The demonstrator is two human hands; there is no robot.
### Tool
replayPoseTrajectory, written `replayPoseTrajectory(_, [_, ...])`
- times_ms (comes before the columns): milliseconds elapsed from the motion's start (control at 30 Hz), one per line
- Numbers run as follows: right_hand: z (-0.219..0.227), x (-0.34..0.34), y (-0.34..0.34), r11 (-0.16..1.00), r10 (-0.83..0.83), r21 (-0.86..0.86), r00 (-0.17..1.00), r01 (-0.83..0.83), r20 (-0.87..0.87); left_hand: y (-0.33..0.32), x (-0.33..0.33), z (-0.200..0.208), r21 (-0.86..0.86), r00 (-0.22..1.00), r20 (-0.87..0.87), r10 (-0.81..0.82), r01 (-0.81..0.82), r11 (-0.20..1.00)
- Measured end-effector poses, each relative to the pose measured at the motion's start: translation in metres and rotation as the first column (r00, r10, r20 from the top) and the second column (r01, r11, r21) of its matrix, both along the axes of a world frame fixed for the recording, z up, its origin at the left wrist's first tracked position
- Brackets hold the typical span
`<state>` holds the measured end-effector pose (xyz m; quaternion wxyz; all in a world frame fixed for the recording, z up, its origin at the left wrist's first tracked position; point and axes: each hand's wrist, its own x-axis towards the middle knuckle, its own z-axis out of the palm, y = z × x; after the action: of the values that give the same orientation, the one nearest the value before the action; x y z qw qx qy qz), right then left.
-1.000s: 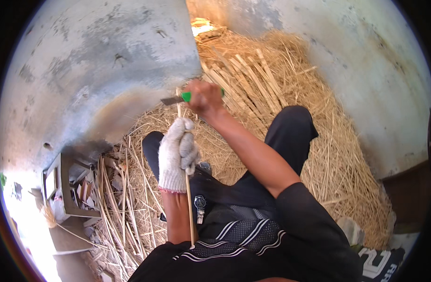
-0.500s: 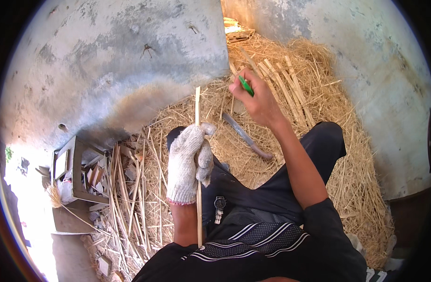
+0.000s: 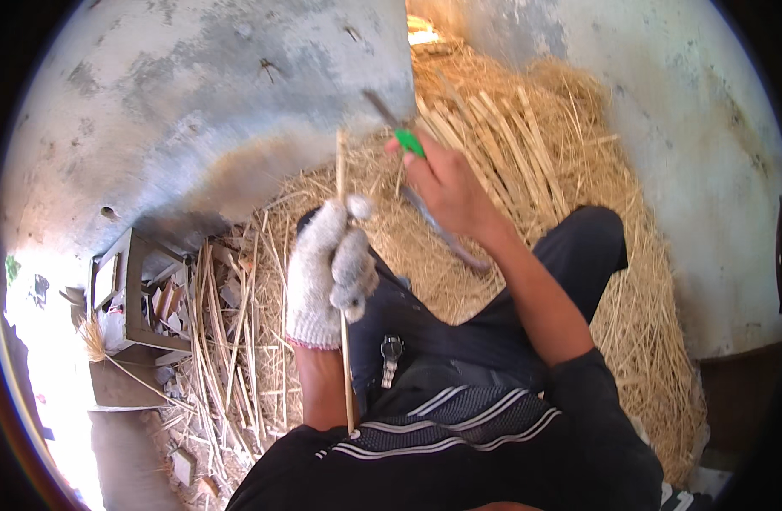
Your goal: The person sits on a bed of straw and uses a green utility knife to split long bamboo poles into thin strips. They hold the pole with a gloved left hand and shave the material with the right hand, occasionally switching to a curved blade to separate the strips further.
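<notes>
My left hand, in a grey-white knitted glove, is closed round a thin pale bamboo strip. The strip stands nearly upright in the picture, its top end above the glove and its lower end against my shirt. My bare right hand grips a knife by its green handle. Its dark blade points up and left, past the strip's top end and apart from it in the picture. Between my knees a curved tool with a grey blade and brownish handle lies on the shavings, partly hidden behind my right hand.
Several split bamboo strips lie on shavings beyond my right knee. Long thin strips lie at left beside a wooden frame holding scraps. A wristwatch rests on my lap. Stained walls enclose the spot.
My right hand has moved left and slightly down, and the knife's blade has swung up-left, nearer the strip's top. My left hand and the strip have shifted slightly left and up.
</notes>
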<state>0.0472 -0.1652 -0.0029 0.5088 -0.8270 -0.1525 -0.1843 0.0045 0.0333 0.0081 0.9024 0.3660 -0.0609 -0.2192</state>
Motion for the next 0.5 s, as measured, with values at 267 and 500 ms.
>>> replayPoseTrajectory(267, [-0.022,0.006,-0.006,0.998,0.024,0.066,0.993,-0.017,-0.112,0.001,-0.004,0.014,0.569,0.949,0.202,0.241,-0.314,0.76])
replayPoseTrajectory(500, [-0.028,-0.003,0.028,0.986,-0.025,-0.147,0.929,0.085,0.37,-0.012,-0.009,0.01,0.568,0.959,0.208,0.191,-0.277,0.775])
